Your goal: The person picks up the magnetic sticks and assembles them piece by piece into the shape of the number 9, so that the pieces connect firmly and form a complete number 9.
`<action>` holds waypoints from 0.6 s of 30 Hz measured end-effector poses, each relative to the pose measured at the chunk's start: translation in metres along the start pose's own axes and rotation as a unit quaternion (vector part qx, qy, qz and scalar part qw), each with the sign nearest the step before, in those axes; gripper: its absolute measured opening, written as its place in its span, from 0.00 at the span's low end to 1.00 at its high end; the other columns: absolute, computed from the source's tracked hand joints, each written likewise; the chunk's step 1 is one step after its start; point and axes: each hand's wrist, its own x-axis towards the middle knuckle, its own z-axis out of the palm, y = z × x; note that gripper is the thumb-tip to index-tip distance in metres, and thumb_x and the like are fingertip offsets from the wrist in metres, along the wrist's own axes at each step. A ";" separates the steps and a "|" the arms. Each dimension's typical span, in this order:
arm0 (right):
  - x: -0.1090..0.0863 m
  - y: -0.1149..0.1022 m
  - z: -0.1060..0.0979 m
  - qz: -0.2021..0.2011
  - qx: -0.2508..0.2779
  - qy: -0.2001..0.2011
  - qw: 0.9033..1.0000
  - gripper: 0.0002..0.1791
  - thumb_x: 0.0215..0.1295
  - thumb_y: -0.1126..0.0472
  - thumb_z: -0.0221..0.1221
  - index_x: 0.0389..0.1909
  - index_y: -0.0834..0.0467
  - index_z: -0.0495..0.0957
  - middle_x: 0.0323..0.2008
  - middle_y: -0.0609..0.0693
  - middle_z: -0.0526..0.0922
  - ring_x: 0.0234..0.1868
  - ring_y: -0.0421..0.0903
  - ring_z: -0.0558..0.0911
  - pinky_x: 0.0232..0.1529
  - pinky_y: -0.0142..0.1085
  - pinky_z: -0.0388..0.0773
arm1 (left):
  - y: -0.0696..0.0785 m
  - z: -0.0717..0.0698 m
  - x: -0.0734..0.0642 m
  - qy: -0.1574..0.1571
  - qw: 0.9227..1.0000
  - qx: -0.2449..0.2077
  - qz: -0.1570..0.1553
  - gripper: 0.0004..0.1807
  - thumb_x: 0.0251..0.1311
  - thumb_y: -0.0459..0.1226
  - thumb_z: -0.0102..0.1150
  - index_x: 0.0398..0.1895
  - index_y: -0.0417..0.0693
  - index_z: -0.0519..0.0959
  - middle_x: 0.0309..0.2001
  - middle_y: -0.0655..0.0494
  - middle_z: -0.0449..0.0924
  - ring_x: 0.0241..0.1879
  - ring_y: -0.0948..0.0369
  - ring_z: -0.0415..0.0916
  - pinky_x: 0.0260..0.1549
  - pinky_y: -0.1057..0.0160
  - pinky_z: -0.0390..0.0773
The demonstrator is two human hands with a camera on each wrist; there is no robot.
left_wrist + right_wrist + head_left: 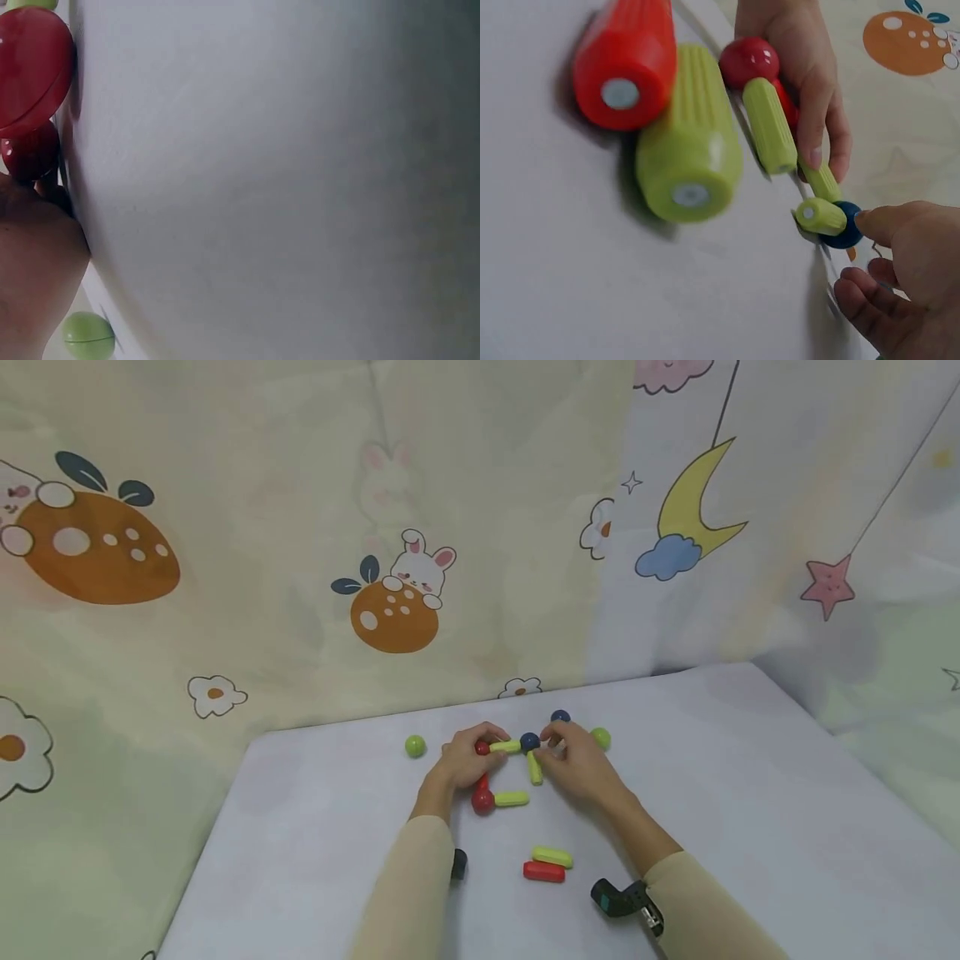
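Observation:
A partial frame of toy magnetic rods and balls lies on the table. My left hand [471,758] pinches a yellow-green rod [506,747] between thumb and fingers; the rod joins a small red ball [482,748] to a dark blue ball [529,742]. Another green rod [535,768] sticks out from the blue ball. Beneath the left hand, a red rod [482,782] runs to a larger-looking red ball [483,801], which bears a green rod [512,798]. My right hand [922,277] touches the blue ball [843,229] with its thumb, its other fingers loosely bent and apart from it.
Nearer the person lie a loose green rod [552,857] and a red rod [543,872], side by side. One green ball [415,746] sits left of the left hand. Past the right hand are another blue ball [560,716] and a green ball [601,738]. A patterned curtain [300,568] hangs behind the table.

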 end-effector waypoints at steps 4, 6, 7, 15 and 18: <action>0.005 0.007 -0.006 -0.028 -0.010 0.010 1.000 0.21 0.71 0.59 0.62 0.62 0.55 0.76 0.64 0.57 0.72 0.40 0.48 0.78 0.43 0.41 0.78 | 0.000 0.004 0.000 0.004 1.000 -0.003 -0.004 0.13 0.67 0.45 0.64 0.53 0.71 0.80 0.55 0.62 0.81 0.64 0.46 0.65 0.62 0.37 0.65; 0.008 0.009 -0.008 -0.038 -0.019 0.011 0.999 0.24 0.70 0.61 0.62 0.65 0.56 0.75 0.69 0.59 0.68 0.42 0.48 0.80 0.45 0.42 0.80 | 0.001 0.004 0.000 0.006 1.000 -0.006 -0.001 0.16 0.67 0.44 0.64 0.56 0.71 0.79 0.56 0.61 0.82 0.64 0.46 0.65 0.63 0.37 0.64; 0.009 0.010 -0.009 -0.043 -0.025 0.009 0.999 0.25 0.69 0.62 0.62 0.67 0.56 0.74 0.71 0.60 0.65 0.43 0.48 0.80 0.46 0.43 0.81 | 0.001 0.003 0.000 0.007 1.000 -0.007 0.001 0.18 0.67 0.44 0.64 0.57 0.71 0.78 0.56 0.61 0.82 0.64 0.47 0.65 0.63 0.37 0.64; 0.018 0.011 -0.009 -0.041 -0.072 -0.013 0.996 0.31 0.68 0.63 0.63 0.73 0.54 0.70 0.79 0.65 0.53 0.51 0.56 0.84 0.51 0.50 0.81 | 0.001 0.000 0.002 0.002 1.000 -0.013 0.022 0.22 0.67 0.42 0.64 0.63 0.70 0.76 0.58 0.59 0.82 0.65 0.53 0.69 0.68 0.38 0.57; 0.020 0.013 -0.008 -0.036 -0.079 -0.018 0.996 0.32 0.69 0.63 0.62 0.73 0.54 0.70 0.79 0.67 0.52 0.57 0.60 0.82 0.54 0.53 0.80 | 0.001 -0.001 0.001 -0.002 1.000 -0.014 0.021 0.22 0.67 0.42 0.64 0.63 0.69 0.77 0.59 0.58 0.82 0.65 0.53 0.69 0.69 0.38 0.56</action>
